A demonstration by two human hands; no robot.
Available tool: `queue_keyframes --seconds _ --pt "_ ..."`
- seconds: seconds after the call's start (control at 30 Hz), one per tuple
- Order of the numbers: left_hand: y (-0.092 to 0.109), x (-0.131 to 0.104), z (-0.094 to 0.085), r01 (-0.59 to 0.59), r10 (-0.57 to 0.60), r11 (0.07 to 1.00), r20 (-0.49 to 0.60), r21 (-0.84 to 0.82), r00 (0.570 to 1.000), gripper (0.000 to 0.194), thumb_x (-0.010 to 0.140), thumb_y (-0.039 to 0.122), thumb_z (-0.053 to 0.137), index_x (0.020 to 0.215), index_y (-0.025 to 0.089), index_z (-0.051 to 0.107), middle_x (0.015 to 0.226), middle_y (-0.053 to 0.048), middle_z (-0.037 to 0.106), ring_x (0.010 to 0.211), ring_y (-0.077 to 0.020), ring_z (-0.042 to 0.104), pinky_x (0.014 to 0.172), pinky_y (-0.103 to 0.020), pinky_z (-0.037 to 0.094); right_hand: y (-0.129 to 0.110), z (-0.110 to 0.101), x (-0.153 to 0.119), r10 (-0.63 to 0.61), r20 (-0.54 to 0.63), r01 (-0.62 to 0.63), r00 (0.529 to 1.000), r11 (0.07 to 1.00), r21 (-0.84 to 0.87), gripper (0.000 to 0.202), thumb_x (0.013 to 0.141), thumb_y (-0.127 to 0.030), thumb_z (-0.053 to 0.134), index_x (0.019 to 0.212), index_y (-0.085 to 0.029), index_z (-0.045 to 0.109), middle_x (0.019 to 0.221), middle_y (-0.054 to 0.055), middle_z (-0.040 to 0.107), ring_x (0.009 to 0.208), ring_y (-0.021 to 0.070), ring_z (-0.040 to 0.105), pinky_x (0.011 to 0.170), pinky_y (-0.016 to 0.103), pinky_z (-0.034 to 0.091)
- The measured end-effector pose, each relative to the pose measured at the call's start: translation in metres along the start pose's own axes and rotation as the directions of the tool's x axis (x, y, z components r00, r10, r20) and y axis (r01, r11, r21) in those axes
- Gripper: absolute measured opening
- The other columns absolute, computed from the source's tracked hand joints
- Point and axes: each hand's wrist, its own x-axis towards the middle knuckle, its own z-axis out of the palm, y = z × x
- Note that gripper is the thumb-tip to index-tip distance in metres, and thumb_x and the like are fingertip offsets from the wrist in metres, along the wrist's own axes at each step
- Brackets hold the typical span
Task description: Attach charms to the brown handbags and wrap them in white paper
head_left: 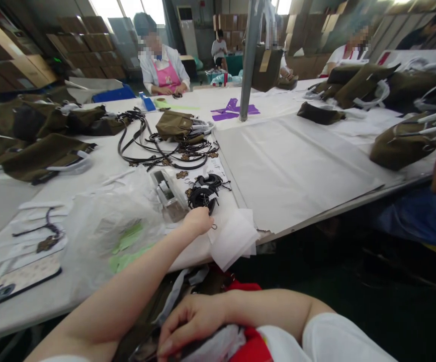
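Note:
On the table in front of me, my left hand (pixel 198 221) reaches out to a coiled black strap (pixel 202 197), its fingers closed at the near edge of the coil and partly hidden. A second coiled strap lies just behind that one. Down at my lap, my right hand (pixel 189 322) curls over an olive bag (pixel 148 317) with pale wrapped handles; the fingertips are partly out of sight. A clear tape dispenser (pixel 168 196) stands left of the coils. Thin white sheets (pixel 236 236) lie to the right of my left hand, over the table edge.
Long black straps (pixel 138 136) and a small olive pouch (pixel 174 125) lie farther back. A plastic bag (pixel 104 221) and a phone (pixel 25 276) are at left. Olive bags (pixel 48 156) sit on both sides. A metal post (pixel 248 65) rises mid-table. Co-workers sit across and at right.

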Motion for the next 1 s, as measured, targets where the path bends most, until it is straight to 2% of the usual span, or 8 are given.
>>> queue_keyframes --seconds 0.2,0.3,0.37,0.47,0.53,0.63,0.73,1.0 --pt "-0.05 -0.058 -0.044 0.079 -0.087 0.902 0.002 -0.425 0.996 0.024 0.085 0.033 0.052 0.101 0.016 0.06 0.079 -0.004 0.069 0.069 -0.016 0.071 0.066 -0.027 0.056 0.001 0.011 0.004 -0.014 -0.056 0.013 0.998 1.0 -0.028 0.043 0.079 -0.054 0.067 0.079 -0.011 0.069 0.078 0.0 0.064 0.064 0.006 0.052 0.066 0.016 0.044" --pt "-0.077 -0.091 -0.055 0.128 -0.134 0.665 0.052 -0.736 0.99 0.029 0.075 0.036 0.067 0.095 0.016 0.061 0.076 -0.001 0.066 0.066 -0.0129 0.068 0.068 -0.026 0.057 0.002 0.016 0.008 -0.003 -0.122 0.0 0.993 1.0 -0.026 0.045 0.08 -0.055 0.067 0.079 -0.01 0.07 0.072 0.0 0.062 0.062 0.0065 0.051 0.063 0.018 0.041" --pt "-0.093 -0.11 -0.052 0.153 -0.154 0.536 0.083 -0.83 0.985 0.03 0.069 0.036 0.072 0.087 0.015 0.061 0.07 0.001 0.065 0.061 -0.0119 0.066 0.063 -0.025 0.056 0.006 0.019 0.011 0.019 -0.184 -0.018 0.983 1.0 0.007 0.043 0.08 -0.053 0.068 0.079 -0.01 0.07 0.066 -0.001 0.06 0.058 0.0062 0.049 0.057 0.018 0.038" --pt "-0.11 -0.136 -0.038 0.168 -0.178 0.6 0.074 -0.782 0.981 0.027 0.074 0.039 0.067 0.084 0.015 0.06 0.06 0.002 0.063 0.05 -0.0114 0.06 0.049 -0.023 0.05 0.014 0.023 0.017 0.072 -0.322 -0.046 0.944 0.995 0.086 0.039 0.08 -0.05 0.07 0.081 -0.011 0.071 0.059 -0.003 0.057 0.047 0.0044 0.039 0.046 0.019 0.027" --pt "-0.119 -0.152 -0.027 0.171 -0.196 0.664 0.051 -0.728 0.979 0.023 0.078 0.039 0.061 0.082 0.016 0.058 0.057 0.002 0.063 0.047 -0.0124 0.059 0.046 -0.023 0.048 0.019 0.025 0.021 0.084 -0.451 -0.024 0.888 0.99 0.139 0.037 0.078 -0.049 0.071 0.079 -0.012 0.071 0.056 -0.003 0.058 0.042 0.004 0.034 0.042 0.019 0.021" --pt "-0.131 -0.173 -0.014 0.124 -0.155 0.673 0.025 -0.729 0.988 0.018 0.081 0.033 0.054 0.083 0.016 0.057 0.07 -0.003 0.07 0.059 -0.0155 0.067 0.058 -0.028 0.055 0.022 0.027 0.03 0.065 -0.643 0.072 0.764 0.98 0.184 0.036 0.075 -0.049 0.072 0.076 -0.013 0.068 0.054 -0.002 0.061 0.037 0.0032 0.03 0.038 0.02 0.016" --pt "-0.14 -0.189 -0.006 0.066 -0.09 0.658 0.008 -0.75 0.996 0.02 0.084 0.031 0.049 0.092 0.015 0.058 0.084 -0.007 0.074 0.07 -0.0189 0.07 0.071 -0.034 0.058 0.022 0.025 0.038 0.102 -0.735 0.115 0.671 0.964 0.239 0.032 0.072 -0.046 0.073 0.075 -0.014 0.067 0.058 -0.001 0.065 0.034 0.0017 0.024 0.035 0.02 0.011" --pt "-0.143 -0.211 -0.005 -0.044 -0.015 0.849 -0.108 -0.527 0.994 0.042 0.092 0.028 0.037 0.128 0.011 0.052 0.111 -0.014 0.072 0.098 -0.0239 0.07 0.09 -0.037 0.053 0.027 0.018 0.05 0.203 -0.726 0.07 0.656 0.943 0.327 0.021 0.074 -0.036 0.07 0.076 -0.016 0.066 0.063 -0.001 0.064 0.033 0.0012 0.022 0.034 0.019 0.008"
